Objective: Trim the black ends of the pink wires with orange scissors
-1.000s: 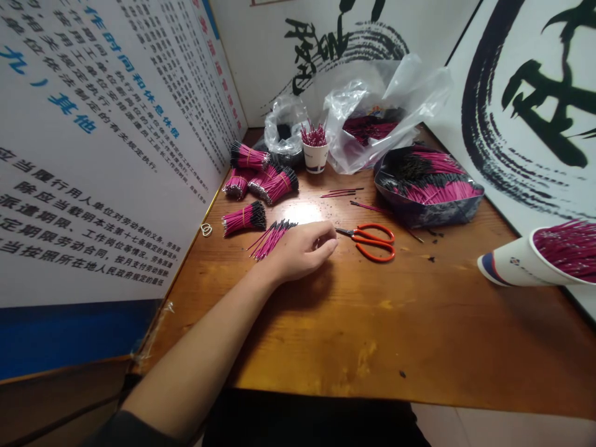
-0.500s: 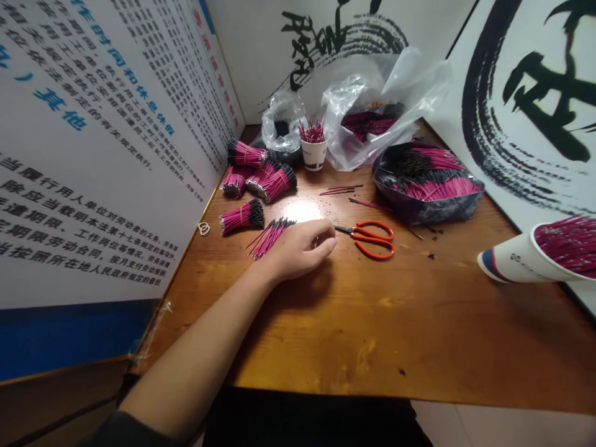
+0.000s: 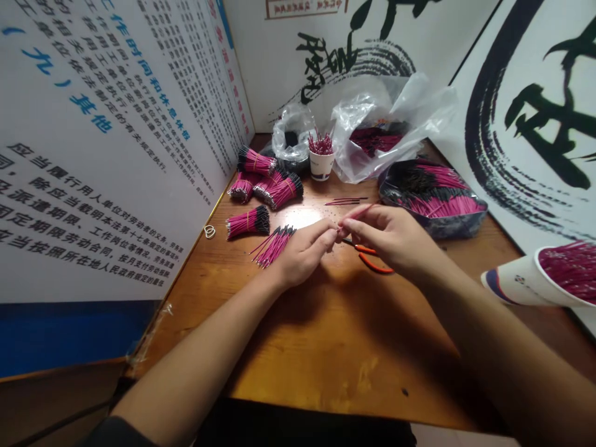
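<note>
My right hand (image 3: 391, 239) pinches a thin pink wire (image 3: 357, 212) between thumb and fingertips, and the wire points up and to the right. My left hand (image 3: 303, 252) is curled, with its fingertips against those of my right hand, and what they hold between them is too small to see. Orange-handled scissors (image 3: 370, 261) lie under my right hand, with their blades hidden. Behind my left wrist lies a loose pile of pink wires with black ends (image 3: 274, 246). Just beyond it is a banded bundle of the same wires (image 3: 248, 222).
Several more bundles (image 3: 270, 186) sit at the back left of the wooden table (image 3: 335, 347). Beyond stand a paper cup of wires (image 3: 321, 164), plastic bags (image 3: 372, 139) and a wrapped heap of wires (image 3: 433, 198). A tilted cup of wires (image 3: 554, 276) is at the right, and printed boards wall the table.
My right hand has come in from the lower right over the scissors and now holds a pink wire. My left hand has stayed nearly still. The view has shifted slightly.
</note>
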Demonstrator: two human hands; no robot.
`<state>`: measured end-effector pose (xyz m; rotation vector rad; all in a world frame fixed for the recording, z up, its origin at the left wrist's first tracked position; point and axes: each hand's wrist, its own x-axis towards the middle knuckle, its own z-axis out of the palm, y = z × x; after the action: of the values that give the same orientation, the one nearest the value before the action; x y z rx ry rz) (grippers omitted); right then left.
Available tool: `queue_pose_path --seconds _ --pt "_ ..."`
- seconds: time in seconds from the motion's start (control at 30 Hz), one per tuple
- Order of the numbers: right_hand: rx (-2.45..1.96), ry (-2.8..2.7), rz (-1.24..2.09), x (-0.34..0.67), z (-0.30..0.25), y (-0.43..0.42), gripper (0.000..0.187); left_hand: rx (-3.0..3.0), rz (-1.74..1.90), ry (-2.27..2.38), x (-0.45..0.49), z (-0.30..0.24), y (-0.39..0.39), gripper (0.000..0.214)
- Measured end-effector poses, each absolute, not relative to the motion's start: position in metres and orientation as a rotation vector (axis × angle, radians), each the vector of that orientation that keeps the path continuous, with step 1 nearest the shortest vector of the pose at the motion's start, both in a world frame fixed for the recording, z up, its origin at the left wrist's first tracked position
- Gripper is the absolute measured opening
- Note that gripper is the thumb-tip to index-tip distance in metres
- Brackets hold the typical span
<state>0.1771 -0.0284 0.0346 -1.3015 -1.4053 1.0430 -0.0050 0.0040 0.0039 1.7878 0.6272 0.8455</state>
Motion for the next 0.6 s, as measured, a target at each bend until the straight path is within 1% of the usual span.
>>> queue_pose_path --seconds 0.07,0.17,0.37,0.6 --pt "-1.251 -1.410 1.082 0.174 0.026 -0.031 0.034 1.721 0.851 0.606 -0.004 0.004 0.003 0.023" --pt "-1.265 -1.373 1.030 0.172 0.018 -0.037 0.033 1.692 0.867 0.593 -0.005 0.004 0.004 0.021" --pt "-1.264 -1.372 0.995 0.166 0.023 -0.044 0.024 1.697 0.818 0.575 -0.004 0.003 0.005 0.016" --pt "-1.233 -1.307 1.084 0.169 0.020 -0.044 0.026 1.691 0.827 0.609 -0.004 0.006 0.006 0.016"
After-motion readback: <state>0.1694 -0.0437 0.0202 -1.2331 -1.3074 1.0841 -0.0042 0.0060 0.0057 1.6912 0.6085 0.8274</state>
